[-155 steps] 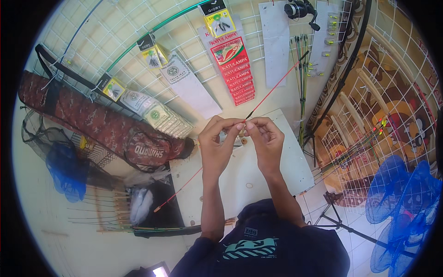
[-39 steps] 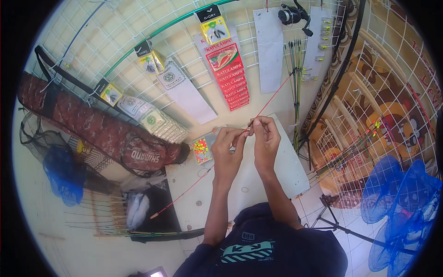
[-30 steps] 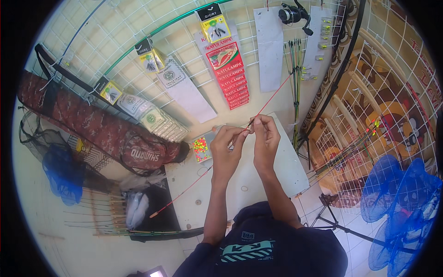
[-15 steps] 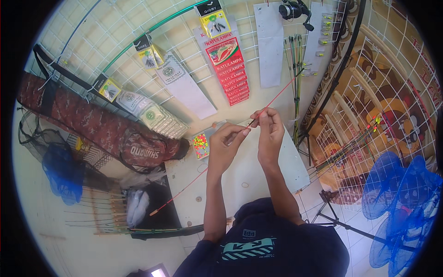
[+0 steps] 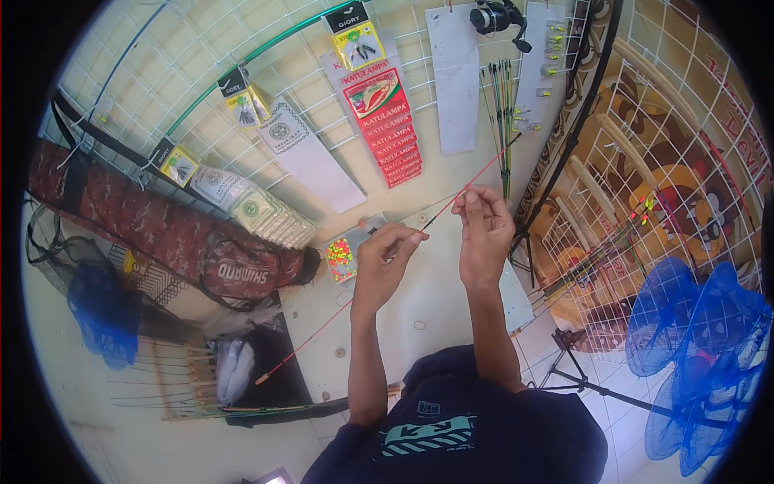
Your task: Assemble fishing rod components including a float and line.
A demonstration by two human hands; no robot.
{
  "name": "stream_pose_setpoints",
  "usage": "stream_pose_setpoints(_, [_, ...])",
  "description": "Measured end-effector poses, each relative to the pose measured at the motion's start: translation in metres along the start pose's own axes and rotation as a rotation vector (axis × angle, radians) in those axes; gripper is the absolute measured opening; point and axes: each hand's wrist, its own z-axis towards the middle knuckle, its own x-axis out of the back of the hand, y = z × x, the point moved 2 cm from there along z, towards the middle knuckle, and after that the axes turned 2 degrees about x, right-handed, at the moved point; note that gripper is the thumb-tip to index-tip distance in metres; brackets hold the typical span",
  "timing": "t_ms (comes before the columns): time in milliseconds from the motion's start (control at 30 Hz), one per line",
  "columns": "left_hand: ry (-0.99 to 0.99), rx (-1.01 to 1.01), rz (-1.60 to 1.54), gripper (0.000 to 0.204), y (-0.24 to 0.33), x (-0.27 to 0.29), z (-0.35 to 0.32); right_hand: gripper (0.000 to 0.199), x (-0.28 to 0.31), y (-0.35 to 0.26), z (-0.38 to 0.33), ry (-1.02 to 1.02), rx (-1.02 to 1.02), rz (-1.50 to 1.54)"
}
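One red rod (image 5: 489,168) is in work, my left hand (image 5: 380,260) pinching it beside its dark section (image 5: 433,219), my right hand (image 5: 487,234) bunched at two o'clock, hold unclear, the next move probably wanting steadiness.

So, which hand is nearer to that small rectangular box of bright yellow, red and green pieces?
Left. The left hand is just to the right of the box; the right hand is farther right, past the left hand.
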Motion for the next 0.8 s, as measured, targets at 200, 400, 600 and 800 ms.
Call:
stream_pose_setpoints(200, [-0.008,-0.015,-0.054,0.013,-0.005,-0.005,0.002,0.019,0.007,-0.003,0.005,-0.037,-0.076,0.056])
stream_pose_setpoints(400, [-0.022,0.029,-0.060,0.013,-0.002,-0.005,0.001,0.019,0.010,0.000,0.009,-0.027,-0.034,0.050])
stream_pose_setpoints(600, [-0.076,0.003,0.042,0.032,0.014,-0.011,0.015,0.020,0.004,-0.005,0.007,-0.023,-0.001,-0.141])
stream_pose_setpoints(800, [-0.123,0.080,0.128,0.036,0.051,-0.026,0.026,0.018,0.008,-0.007,0.008,-0.026,0.002,-0.128])
